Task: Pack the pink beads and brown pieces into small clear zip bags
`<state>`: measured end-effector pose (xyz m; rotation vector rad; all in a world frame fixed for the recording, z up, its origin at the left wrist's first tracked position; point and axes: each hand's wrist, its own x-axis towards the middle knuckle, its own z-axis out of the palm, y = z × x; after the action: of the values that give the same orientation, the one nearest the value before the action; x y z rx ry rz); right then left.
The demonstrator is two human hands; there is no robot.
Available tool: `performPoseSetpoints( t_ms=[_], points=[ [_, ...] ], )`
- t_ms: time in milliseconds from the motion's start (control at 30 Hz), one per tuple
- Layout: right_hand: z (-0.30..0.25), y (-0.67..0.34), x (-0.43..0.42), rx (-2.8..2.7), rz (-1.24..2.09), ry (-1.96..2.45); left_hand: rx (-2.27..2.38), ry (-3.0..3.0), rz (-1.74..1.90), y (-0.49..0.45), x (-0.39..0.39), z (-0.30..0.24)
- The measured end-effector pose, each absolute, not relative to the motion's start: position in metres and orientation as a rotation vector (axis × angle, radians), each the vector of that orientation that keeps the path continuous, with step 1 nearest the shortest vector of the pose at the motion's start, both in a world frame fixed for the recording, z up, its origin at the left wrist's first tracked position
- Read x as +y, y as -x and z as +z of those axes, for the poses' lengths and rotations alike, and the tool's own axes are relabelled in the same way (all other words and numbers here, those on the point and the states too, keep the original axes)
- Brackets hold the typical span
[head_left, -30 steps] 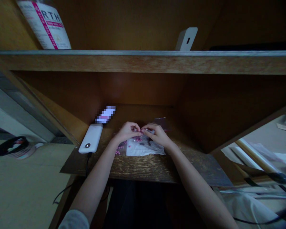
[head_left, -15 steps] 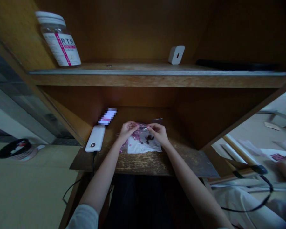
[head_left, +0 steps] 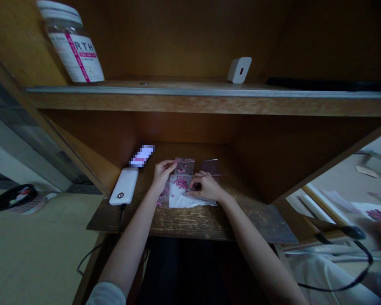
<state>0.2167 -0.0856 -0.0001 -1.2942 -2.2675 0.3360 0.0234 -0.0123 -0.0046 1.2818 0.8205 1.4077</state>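
Head view, left hand [head_left: 161, 174]: thumb and fingers pinched on the left edge of the clear bag [head_left: 188, 164].
Clear bag: right of those fingers, top edge running left to right, a few beads [head_left: 183, 170] showing in it.
Bead pile [head_left: 180, 183]: on the white sheet [head_left: 179, 202], just this side of the bag, between the hands.
Right hand [head_left: 206, 186]: fingers curled; cannot tell if they grip anything.
Nearer the pile: right hand, its fingertips just beside it.
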Motion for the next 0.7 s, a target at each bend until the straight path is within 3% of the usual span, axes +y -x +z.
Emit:
performPoseSetpoints(
  t_ms=[367,533,700],
  points=[
    [-0.003,-0.21,-0.086,-2.283,0.488,1.22,0.836,-1.236,1.406,-0.026,-0.012,-0.007],
    [0.001,-0.214,-0.087,-1.905,0.798,1.156,0.851,-1.251,1.445,-0.026,-0.013,-0.005],
    [-0.002,-0.22,-0.081,-1.468,0.664,1.184,0.866,-1.303,1.385,-0.029,-0.017,-0.002]
  ],
)
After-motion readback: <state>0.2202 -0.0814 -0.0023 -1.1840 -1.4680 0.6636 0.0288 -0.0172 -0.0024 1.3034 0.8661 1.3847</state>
